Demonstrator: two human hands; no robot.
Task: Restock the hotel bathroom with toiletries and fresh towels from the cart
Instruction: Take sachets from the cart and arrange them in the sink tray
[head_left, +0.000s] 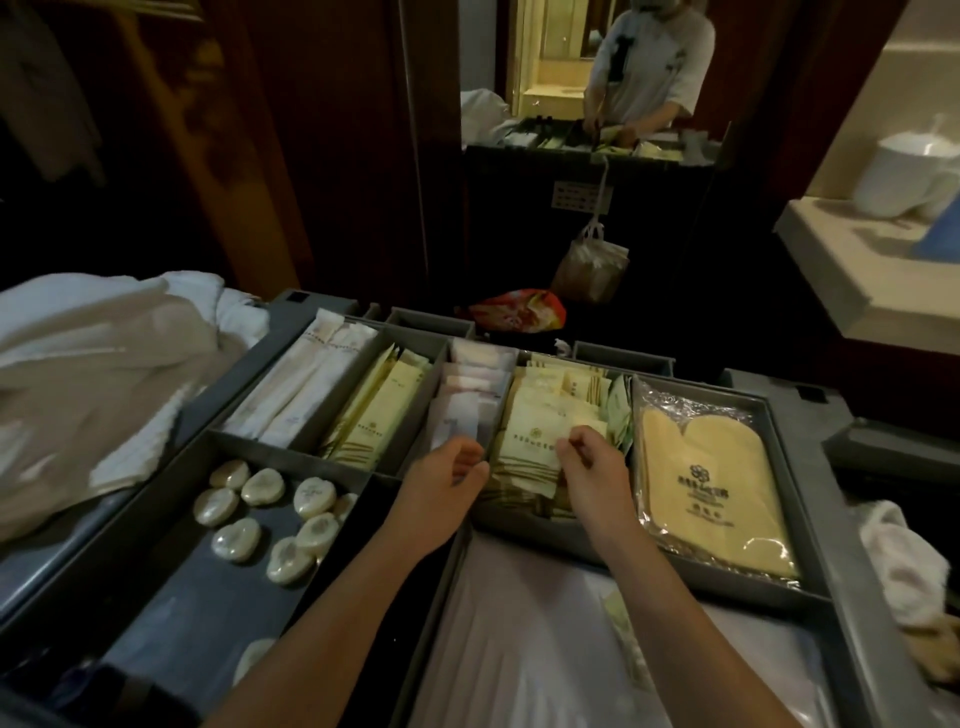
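A grey cart tray (810, 525) with several compartments stands in front of me. My right hand (592, 473) pinches the edge of a pale yellow toiletry packet (535, 431) in a compartment full of such packets. My left hand (447, 483) hovers beside it with fingers loosely curled, over the divider next to thin white sachets (462, 395); whether it holds anything is unclear. Wrapped round soaps (260, 509) lie in the left compartment. Long white packets (306, 384) and yellow packets (374, 410) fill the back left bins. Wrapped yellow slippers (711, 478) lie at the right.
White towels (93, 384) are heaped on the cart's left. A mirror (587, 78) ahead reflects a person at the cart. A counter (852, 270) with a white cup (904, 176) is at the right. A plastic bag (592, 265) hangs beyond the tray.
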